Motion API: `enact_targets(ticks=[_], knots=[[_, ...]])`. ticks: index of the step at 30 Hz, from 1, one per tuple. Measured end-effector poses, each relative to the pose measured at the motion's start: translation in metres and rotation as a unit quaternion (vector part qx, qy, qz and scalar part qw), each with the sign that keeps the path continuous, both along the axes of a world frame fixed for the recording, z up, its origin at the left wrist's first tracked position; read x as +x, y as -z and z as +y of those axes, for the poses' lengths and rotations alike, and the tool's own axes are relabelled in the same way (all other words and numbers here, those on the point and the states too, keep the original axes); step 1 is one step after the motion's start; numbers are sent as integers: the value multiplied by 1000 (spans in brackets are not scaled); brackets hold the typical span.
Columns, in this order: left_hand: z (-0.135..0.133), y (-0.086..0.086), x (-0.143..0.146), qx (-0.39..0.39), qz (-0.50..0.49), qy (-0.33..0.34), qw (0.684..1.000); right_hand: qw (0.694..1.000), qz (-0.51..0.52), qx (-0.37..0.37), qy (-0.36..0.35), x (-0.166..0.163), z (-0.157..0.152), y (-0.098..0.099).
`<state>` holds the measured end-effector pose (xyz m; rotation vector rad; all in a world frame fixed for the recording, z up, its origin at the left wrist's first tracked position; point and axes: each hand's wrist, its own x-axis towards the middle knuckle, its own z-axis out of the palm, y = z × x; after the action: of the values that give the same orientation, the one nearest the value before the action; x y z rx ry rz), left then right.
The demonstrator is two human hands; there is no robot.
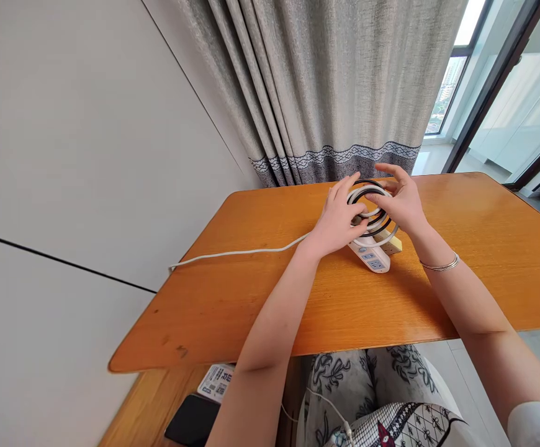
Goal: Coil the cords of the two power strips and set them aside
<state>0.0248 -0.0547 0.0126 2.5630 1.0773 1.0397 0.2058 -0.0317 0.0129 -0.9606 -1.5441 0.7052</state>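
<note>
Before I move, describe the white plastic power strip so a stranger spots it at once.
On the orange-brown wooden table, find black-and-white cable loops between the bare left hand and right hand. Just below those loops shows the white plastic power strip. Its white, socketed face sets it apart from the pale-yellow block beside it.

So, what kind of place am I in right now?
Most likely a room in a home, perhaps a high-rise apartment: there's a floor-reaching grey curtain with a patterned band, a wooden table, and a window with what look like buildings far below.
</note>
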Motion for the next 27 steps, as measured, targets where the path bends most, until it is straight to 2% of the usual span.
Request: enact_targets(ticks=[5, 9, 11, 13, 16, 18, 20, 23, 27], knots=[[1, 0, 0, 12, -40, 20, 999, 999, 17, -34, -33, 9, 5, -3], [-2, -1, -2, -3, -85, 45, 995, 992, 65, -71, -76, 12, 14, 4], [0, 1, -2, -31, -149, 76, 985, 986, 77, -91, -114, 11, 19, 11], [4, 5, 0, -77, -268, 107, 954, 984, 76, -87, -135, 7, 23, 18], [14, 12, 4, -171, -468, 106, 861, 992, 67, 7, -105, 2, 26, 23], [19, 14, 8, -223, -540, 78, 808, 991, 33, 94, -85, 1, 23, 21], [21, 14, 9, -254, -559, 62, 787, 985, -15, 141, -101, 2, 16, 16], [20, 12, 10, -273, -541, 69, 792, 977, -78, 162, -118, 5, 3, 4], [18, 11, 5, -232, -491, 92, 835, 977, -119, 170, -52, 3, -8, -7]])
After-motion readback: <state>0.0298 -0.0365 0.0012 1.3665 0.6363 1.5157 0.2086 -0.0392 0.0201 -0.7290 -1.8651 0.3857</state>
